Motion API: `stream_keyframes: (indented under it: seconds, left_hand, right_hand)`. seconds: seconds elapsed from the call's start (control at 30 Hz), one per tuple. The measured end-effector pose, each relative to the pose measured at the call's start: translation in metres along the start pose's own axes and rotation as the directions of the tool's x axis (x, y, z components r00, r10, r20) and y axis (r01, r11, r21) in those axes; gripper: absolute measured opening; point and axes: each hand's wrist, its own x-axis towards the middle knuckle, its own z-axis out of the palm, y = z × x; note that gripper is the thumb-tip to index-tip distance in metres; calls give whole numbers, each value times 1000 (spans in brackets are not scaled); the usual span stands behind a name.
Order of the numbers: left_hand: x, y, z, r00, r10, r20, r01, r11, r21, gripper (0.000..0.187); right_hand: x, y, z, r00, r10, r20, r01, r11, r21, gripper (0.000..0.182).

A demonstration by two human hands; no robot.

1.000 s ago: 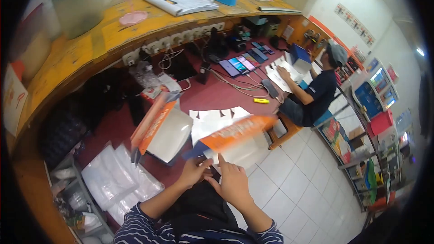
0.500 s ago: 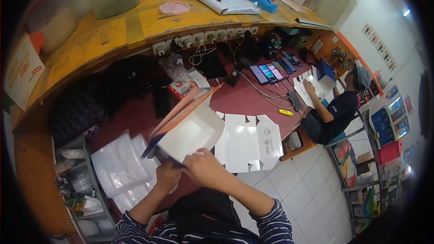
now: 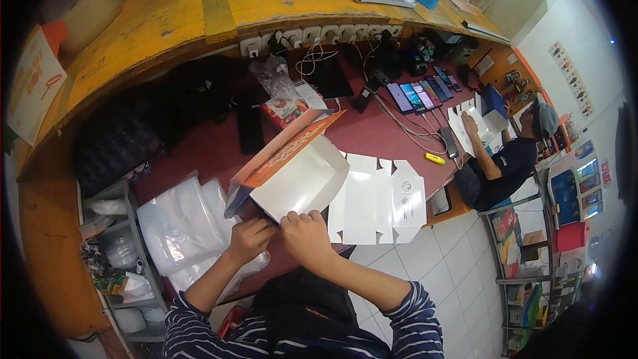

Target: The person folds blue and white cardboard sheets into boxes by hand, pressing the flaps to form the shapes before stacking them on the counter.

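A cardboard box (image 3: 302,183), white inside with orange and dark blue outside, is tilted in front of me with its printed lid flap raised. My left hand (image 3: 251,239) is closed at the box's near left corner, fingers bent around the edge. Knuckles up, my right hand (image 3: 306,238) grips the near wall just beside it; its fingertips lie over the rim. To the right of the box lies a flat white unfolded carton (image 3: 379,199) with tabs. Clear plastic bags (image 3: 176,226) are piled left of my left hand.
Several phones (image 3: 425,93) with cables rest at the back right of the red table (image 3: 372,134), near a yellow highlighter (image 3: 434,158). A co-worker (image 3: 492,166) sits at the right handling white cardboard. A yellow shelf (image 3: 232,6) overhangs the back; a grey rack (image 3: 143,252) stands at left.
My view has shifted, so the scene sits differently in the frame. The right hand has turned knuckles up along the near wall, and the hands have moved slightly apart. Both still hold the box.
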Motion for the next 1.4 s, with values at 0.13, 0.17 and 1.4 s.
stream_keyframes:
  seconds: [0.13, 0.17, 1.4]
  left_hand:
    - [3, -9, -10, 1000, 27, 12, -26, 1000, -4, 16]
    - [-1, -11, -12, 999, 12, 45, -11, 1000, -13, 16]
    - [19, -25, 22, 995, 67, -80, -40, 952, 305, 72]
  right_hand:
    - [8, -11, 2, 999, 51, 16, -51, 999, 0, 6]
    - [10, -14, 2, 997, 53, 48, -53, 999, -3, 6]
    - [80, 137, 9, 863, 473, -175, -462, 881, 101, 38]
